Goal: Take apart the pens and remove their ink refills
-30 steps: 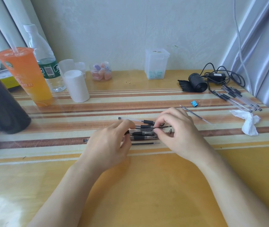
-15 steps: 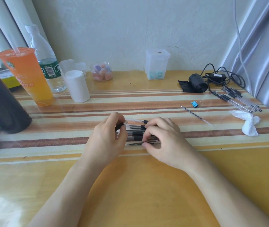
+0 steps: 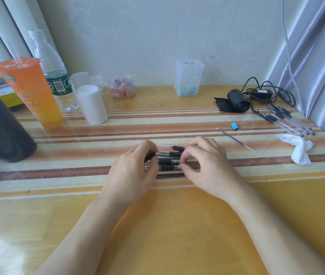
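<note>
Far left edge of the tabletop (image 3: 177, 225): a dark cylinder (image 3: 1, 124), then an orange drink cup (image 3: 33, 94) with a straw, a clear water bottle (image 3: 55, 76) behind it, a white roll (image 3: 92, 105) just beside. Along the back edge, a small jar (image 3: 121, 86) of pink and purple pieces and a clear lidded box (image 3: 189, 78).

Mid-tabletop, on the striped band: a cluster of pens (image 3: 169, 161) lying side by side, clear barrels with black grips (exact count hard to tell under the fingers). Left hand (image 3: 134, 173) at the cluster's left end, thumb and forefinger pinched together on a black pen end. Right hand (image 3: 207, 167) at the cluster's right end, fingertips closed on 1 of the clear barrels.

Right of the hands, well apart: 1 thin ink refill (image 3: 235, 139) lying diagonally, a blue binder clip (image 3: 234, 126) near its upper end. Near the back right corner: a black roll (image 3: 237, 101), a coiled black cable (image 3: 266, 93), more pens in a loose second group (image 3: 288, 121). By the right edge, a crumpled white tissue (image 3: 298, 147).
</note>
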